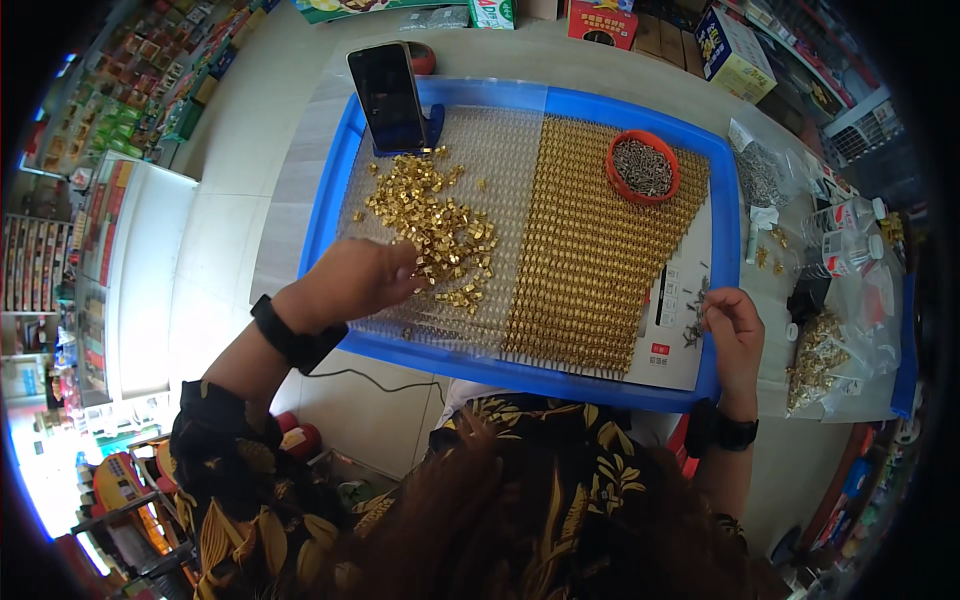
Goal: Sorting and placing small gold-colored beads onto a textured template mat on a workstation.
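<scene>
Gold pieces (pixel 437 228) at two o'clock from left hand (pixel 362 280), the nearer; long axis eleven-to-five. Grey screws (pixel 695 328) at right hand's (pixel 737 330) nine. Fingers curled on both; cannot tell whether holding anything.

The pale grey table (pixel 300 190) carries a blue tray (pixel 500 372). To the tray's right lie a clear bag of silvery pieces (pixel 762 175) and a clear bag of gold-coloured pieces (pixel 815 362). Beyond it sits a rounded red object (pixel 424 60), too hidden to identify.
</scene>
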